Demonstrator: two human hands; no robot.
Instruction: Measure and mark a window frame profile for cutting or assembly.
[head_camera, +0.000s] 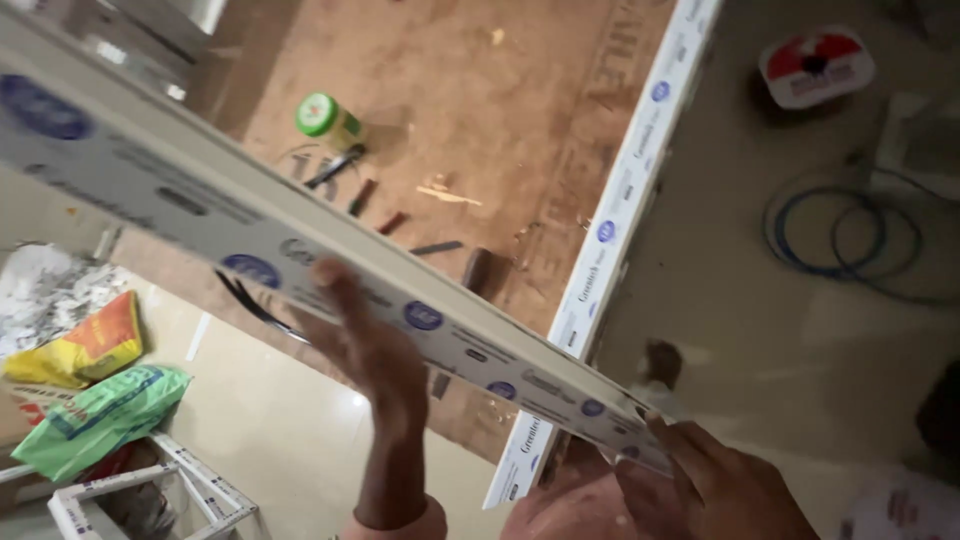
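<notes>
A person's two bare hands steady a long white profile strip, covered in protective film with blue oval marks, which runs slantwise from the far left down to the near right above a brown plywood table. The left hand reaches up from below, fingers spread open and pressed flat against the strip's underside near its middle, not closed around it. The right hand grips the strip's near right end, fingers curled over the edge and closed on it. A second white strip of the same kind lies along the table's right edge, running from far to near, and the held strip crosses above its near part. On the table farther off stand a small jar with a green lid, with a dark pen-like tool just beside it and several short dark bits scattered nearby. On the floor at right lie a coil of blue cable and a red and white reel. At near left sit an orange bag, a green bag and a white frame
</notes>
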